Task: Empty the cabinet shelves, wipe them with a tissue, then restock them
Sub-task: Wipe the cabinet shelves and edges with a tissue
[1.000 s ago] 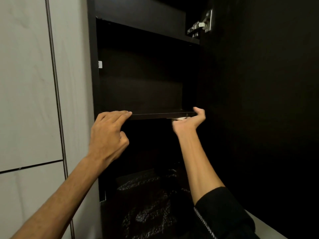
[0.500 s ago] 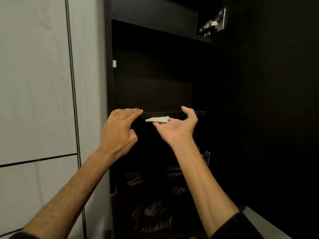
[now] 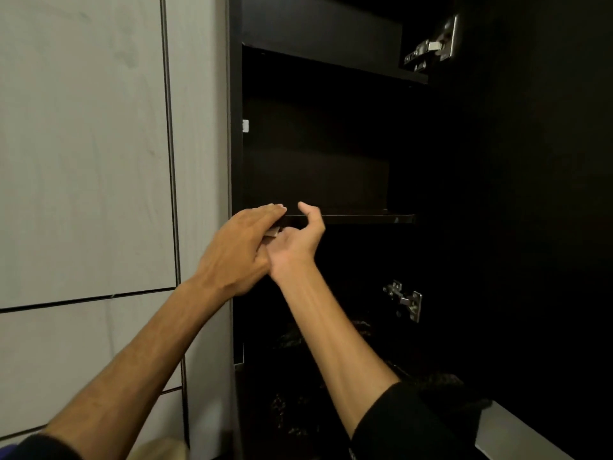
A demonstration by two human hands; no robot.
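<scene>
- Step in hand, by my read: wipe phase. Shelf [image 3: 358,219] at eye level shows nothing stored on it; I'm working its front edge w/ the tissue.
- Left hand [image 3: 237,250]: fingers straight, tips laid on the shelf's front-left corner, right by the cabinet [image 3: 236,127] side wall. Holds nothing; it steadies.
- Right hand [image 3: 298,242]: palm up, just under the shelf lip, touching the left hand. Thumb rises above the edge; fingers curl toward the left hand.
- Tissue [image 3: 272,232]: only a small pale corner shows, between the two hands, under the shelf edge. Looks pinched in my right fingers, but the left hand covers most of it, so grip is a judgement, not confirmed.
- Lower compartment: dark, some patterned stuff down there; can't ID it.
- Door hinges [image 3: 403,298] visible on the right side; door open.
- Next move calls for: free the tissue from behind the left hand, lift it over the lip, lay it flat on the shelf top, sweep left-to-right & into the back corners.
- Keep left hand light on the edge; shelf may sit on pegs, so avoid upward push from below.
- Restock not yet due.
</scene>
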